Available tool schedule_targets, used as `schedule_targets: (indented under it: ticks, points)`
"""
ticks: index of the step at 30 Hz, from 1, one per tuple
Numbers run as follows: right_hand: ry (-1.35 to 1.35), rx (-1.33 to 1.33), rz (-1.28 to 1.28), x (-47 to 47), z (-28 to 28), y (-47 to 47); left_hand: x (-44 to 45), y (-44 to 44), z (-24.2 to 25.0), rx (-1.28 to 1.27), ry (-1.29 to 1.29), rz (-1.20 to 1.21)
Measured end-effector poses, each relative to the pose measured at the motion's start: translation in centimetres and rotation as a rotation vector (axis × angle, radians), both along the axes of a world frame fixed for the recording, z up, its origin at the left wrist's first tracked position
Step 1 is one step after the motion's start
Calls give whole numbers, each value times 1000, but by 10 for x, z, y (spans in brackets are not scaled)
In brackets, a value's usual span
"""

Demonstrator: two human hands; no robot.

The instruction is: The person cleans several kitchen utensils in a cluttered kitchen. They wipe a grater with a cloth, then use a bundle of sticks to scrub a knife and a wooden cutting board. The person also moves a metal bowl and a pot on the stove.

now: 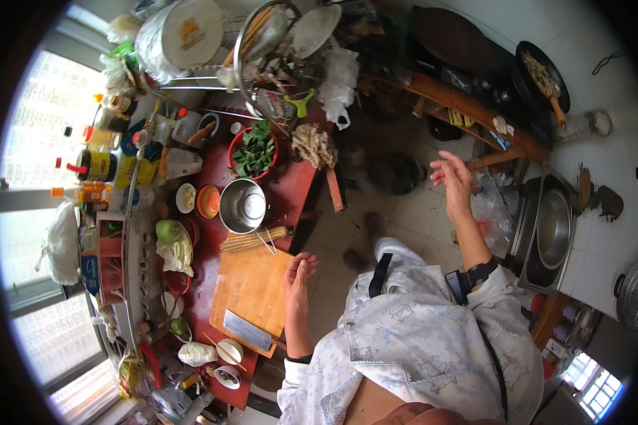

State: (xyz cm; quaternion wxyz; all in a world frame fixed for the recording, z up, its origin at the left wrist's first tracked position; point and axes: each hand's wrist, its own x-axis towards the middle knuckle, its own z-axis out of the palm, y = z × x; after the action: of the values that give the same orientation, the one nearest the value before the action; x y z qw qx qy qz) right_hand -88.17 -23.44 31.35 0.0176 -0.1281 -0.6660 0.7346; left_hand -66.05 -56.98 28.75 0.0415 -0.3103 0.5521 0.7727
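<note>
My left hand [300, 271] is raised beside the right edge of a wooden cutting board [252, 287], its fingers loosely curled with nothing in them. Across the floor, my right hand [453, 180] hangs in the air with its fingers apart, also holding nothing. A cleaver [247, 329] lies flat on the near end of the board. Past the far end of the board stands a steel saucepan [243, 206], with a bundle of thin sticks [255, 239] next to it. Green leafy vegetables [254, 154] fill a red plastic basket [231, 159] farther back.
Bottles [95, 166] and bowls crowd the window side of the red table [202, 297]. A gas stove [460, 79] and a frying pan holding food [542, 74] are at the far right. A sink [555, 228] is right of my right hand; a lidded black pot [396, 174] sits on the floor.
</note>
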Motion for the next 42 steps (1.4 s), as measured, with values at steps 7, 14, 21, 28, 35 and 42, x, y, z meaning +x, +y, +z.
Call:
schedule_targets:
  ticks: [7, 14, 21, 28, 35, 42]
  points:
    - [-249, -104, 84, 10, -67, 39, -27, 53, -5, -122, -50, -141]
    - [-371, -59, 399, -56, -121, 63, -74, 123, -46, -11, -46, -3]
    - [-506, 75, 455, -112, -192, 97, -168, 192, -102, -58, -14, -264]
    - [-572, 96, 429, -148, -293, 83, -252, 184, -198, -133, -97, -453]
    - [-461, 203, 553, -201, -434, 22, -309, 173, -307, -140, -41, -235]
    - [-95, 459, 752, -284, -583, -44, -332, 172, -401, -237, 45, 26]
